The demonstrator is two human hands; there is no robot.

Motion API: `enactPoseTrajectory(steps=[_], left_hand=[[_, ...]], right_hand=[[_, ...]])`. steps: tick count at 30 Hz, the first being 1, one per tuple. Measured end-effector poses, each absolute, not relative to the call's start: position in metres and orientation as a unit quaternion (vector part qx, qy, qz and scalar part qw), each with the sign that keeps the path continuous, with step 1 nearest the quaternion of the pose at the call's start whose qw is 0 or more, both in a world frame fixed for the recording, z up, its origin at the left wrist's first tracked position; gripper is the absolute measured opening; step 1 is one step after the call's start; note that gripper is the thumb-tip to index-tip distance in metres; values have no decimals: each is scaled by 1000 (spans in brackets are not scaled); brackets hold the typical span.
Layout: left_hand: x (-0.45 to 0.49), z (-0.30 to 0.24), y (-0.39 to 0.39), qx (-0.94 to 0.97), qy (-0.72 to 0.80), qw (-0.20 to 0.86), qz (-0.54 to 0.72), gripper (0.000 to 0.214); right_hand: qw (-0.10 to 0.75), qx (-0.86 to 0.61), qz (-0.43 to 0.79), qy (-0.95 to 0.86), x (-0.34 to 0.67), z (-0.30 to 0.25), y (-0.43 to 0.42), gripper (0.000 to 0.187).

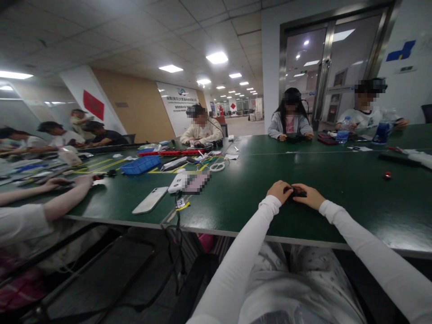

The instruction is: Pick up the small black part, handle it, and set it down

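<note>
We've got L hand [279, 192] & R hand [311, 197] pinching a small dark thing [299, 192] nr table [232, 198] edge, w/ room either side.

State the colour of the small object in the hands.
The small object looks black or very dark, seen in the head view.

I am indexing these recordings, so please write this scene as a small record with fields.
surface: green table
left hand: holds small dark object
right hand: holds the same object
object identity: too small to tell
left of hands: white phone, blue basket beyond it
right of hands: small red item
across: person in grey jacket
</note>
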State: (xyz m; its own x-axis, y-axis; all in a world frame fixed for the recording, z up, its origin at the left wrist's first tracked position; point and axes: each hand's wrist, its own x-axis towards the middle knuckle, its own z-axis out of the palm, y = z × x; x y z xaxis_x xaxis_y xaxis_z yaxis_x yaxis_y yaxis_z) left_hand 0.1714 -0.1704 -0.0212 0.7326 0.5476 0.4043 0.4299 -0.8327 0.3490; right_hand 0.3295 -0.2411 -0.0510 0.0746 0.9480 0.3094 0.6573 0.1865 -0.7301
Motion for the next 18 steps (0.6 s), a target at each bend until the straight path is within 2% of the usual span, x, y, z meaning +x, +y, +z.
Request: enactPoseTrajectory(steps=[18], left_hand=[[168, -13, -173, 852, 304, 146, 400, 16]], right_hand=[[400, -619, 182, -651, 327, -48, -243, 52]])
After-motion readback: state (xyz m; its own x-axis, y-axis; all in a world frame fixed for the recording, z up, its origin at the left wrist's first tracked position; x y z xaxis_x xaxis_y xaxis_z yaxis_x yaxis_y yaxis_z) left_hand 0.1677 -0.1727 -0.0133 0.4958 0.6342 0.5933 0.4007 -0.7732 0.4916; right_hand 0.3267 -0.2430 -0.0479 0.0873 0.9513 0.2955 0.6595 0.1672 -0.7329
